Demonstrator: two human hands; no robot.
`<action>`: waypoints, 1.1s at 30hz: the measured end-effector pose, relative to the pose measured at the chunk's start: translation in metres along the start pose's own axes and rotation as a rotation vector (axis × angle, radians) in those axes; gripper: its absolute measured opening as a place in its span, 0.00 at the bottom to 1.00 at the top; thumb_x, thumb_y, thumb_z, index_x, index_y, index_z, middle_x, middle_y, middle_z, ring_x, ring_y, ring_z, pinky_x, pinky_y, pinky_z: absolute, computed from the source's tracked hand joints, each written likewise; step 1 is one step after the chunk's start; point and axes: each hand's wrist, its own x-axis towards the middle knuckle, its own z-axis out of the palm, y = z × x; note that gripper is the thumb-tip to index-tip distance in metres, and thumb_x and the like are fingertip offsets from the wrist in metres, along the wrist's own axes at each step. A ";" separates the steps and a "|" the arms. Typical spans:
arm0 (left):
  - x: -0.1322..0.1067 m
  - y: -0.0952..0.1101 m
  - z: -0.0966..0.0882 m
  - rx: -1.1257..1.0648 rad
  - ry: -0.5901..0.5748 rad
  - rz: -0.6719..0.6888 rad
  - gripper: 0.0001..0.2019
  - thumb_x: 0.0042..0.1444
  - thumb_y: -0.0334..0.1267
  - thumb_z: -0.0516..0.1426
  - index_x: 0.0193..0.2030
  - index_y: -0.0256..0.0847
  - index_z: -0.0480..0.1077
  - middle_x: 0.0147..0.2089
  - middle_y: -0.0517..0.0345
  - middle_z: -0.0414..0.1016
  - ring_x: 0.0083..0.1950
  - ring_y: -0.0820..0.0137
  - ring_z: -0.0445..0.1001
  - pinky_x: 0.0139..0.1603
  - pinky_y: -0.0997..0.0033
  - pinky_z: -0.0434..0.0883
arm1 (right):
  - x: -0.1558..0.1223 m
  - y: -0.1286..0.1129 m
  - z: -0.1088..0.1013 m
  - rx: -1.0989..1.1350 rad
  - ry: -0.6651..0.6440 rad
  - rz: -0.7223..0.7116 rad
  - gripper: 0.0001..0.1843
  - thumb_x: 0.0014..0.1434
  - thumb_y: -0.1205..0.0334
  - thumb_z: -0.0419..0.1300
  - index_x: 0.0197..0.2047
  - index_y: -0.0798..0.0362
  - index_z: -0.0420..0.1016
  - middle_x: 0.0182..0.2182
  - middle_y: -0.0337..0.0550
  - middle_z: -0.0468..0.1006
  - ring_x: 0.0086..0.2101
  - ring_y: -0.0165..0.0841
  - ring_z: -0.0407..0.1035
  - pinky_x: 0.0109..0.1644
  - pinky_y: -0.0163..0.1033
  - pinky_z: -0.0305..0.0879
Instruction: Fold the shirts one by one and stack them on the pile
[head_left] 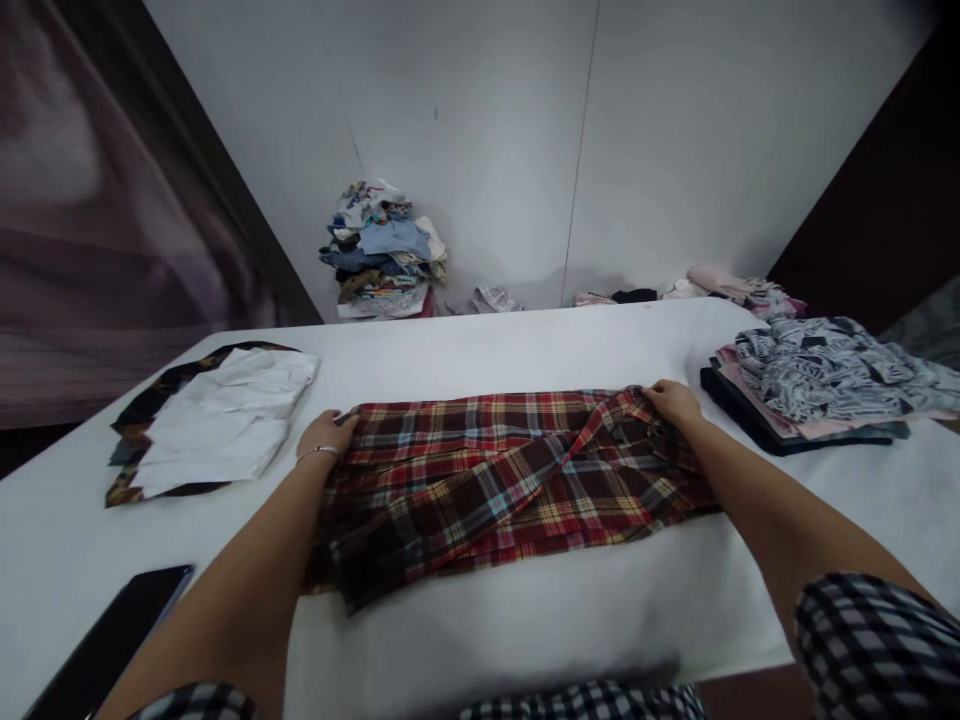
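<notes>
A red and dark brown plaid shirt [480, 480] lies partly folded across the white table in front of me, with one sleeve running slantwise over it. My left hand [325, 437] grips the far left corner of the shirt, its fingertips partly hidden by the cloth. At the far right corner, my right hand [673, 402] pinches the fabric where the slanting sleeve begins. A thin bracelet [318, 452] circles my left wrist.
White folded clothes [232, 420] lie over dark patterned cloth at the left. A black phone [112, 640] rests at the near left. Folded garments [832, 375] are stacked at the right. Beyond the white table [480, 355], a tall clothes pile [386, 250] stands against the wall.
</notes>
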 end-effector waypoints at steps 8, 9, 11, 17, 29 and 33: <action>-0.116 0.016 -0.038 -0.237 -0.248 0.332 0.25 0.51 0.57 0.54 0.48 0.43 0.74 0.48 0.53 0.77 0.50 0.57 0.73 0.54 0.60 0.68 | -0.040 -0.027 -0.011 0.109 0.008 -0.712 0.33 0.47 0.71 0.53 0.59 0.51 0.68 0.57 0.45 0.70 0.60 0.41 0.58 0.64 0.48 0.54; -0.141 0.015 -0.039 -0.235 -0.320 0.423 0.23 0.48 0.57 0.57 0.46 0.46 0.75 0.50 0.54 0.76 0.52 0.57 0.72 0.55 0.60 0.68 | -0.049 -0.032 -0.009 0.120 -0.032 -0.806 0.36 0.46 0.72 0.53 0.60 0.49 0.67 0.57 0.44 0.69 0.61 0.41 0.56 0.64 0.49 0.53; -0.186 0.009 -0.037 -0.196 -0.363 0.587 0.23 0.43 0.53 0.63 0.47 0.50 0.76 0.54 0.53 0.74 0.56 0.55 0.70 0.59 0.57 0.66 | -0.064 -0.040 -0.006 0.111 -0.071 -0.933 0.37 0.45 0.73 0.54 0.61 0.46 0.66 0.58 0.43 0.68 0.62 0.42 0.54 0.64 0.52 0.52; -0.233 -0.019 -0.024 0.145 -0.071 0.820 0.15 0.51 0.34 0.57 0.47 0.43 0.74 0.59 0.48 0.70 0.61 0.53 0.66 0.60 0.47 0.64 | -0.064 -0.050 -0.003 -0.019 0.010 -1.041 0.22 0.52 0.68 0.54 0.51 0.50 0.74 0.48 0.49 0.75 0.50 0.42 0.66 0.55 0.51 0.61; -0.242 -0.008 -0.024 0.168 0.005 0.832 0.15 0.51 0.42 0.62 0.45 0.39 0.73 0.58 0.44 0.69 0.61 0.55 0.65 0.59 0.51 0.64 | -0.071 -0.037 -0.024 0.424 -0.258 -0.598 0.12 0.51 0.56 0.53 0.36 0.52 0.73 0.30 0.43 0.78 0.31 0.36 0.70 0.37 0.39 0.67; -0.247 -0.005 -0.011 0.209 -0.010 0.712 0.15 0.50 0.40 0.62 0.46 0.39 0.73 0.58 0.43 0.70 0.60 0.54 0.66 0.58 0.49 0.63 | -0.077 -0.038 -0.029 0.365 -0.219 -0.499 0.14 0.50 0.57 0.56 0.38 0.53 0.75 0.33 0.46 0.79 0.33 0.37 0.71 0.39 0.39 0.65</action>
